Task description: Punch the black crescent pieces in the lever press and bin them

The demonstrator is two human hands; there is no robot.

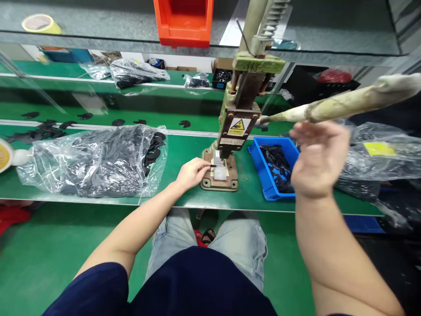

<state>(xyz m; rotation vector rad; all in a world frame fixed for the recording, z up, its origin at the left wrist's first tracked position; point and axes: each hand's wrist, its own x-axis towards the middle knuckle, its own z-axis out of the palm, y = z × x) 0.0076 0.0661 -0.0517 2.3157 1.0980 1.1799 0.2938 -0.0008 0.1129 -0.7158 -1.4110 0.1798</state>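
My left hand (194,173) pinches a small black plastic part (213,166) at the base plate of a hand press (239,127), under its ram. The part's inner end lies by a pale block (219,172) on the base. My right hand (317,160) is raised on the right, just below the press lever (329,105), palm toward me. Its fingers are blurred but look loosely apart, with nothing held in them; whether they touch the lever I cannot tell. Right of the press stands a blue bin (269,184) with black parts in it.
A clear bag of black flat pieces (98,160) lies on the left, with loose curved pieces (46,129) behind it. An orange bin (184,33) and a tape roll (41,24) sit on the shelf overhead. More plastic bags (391,153) fill the right side.
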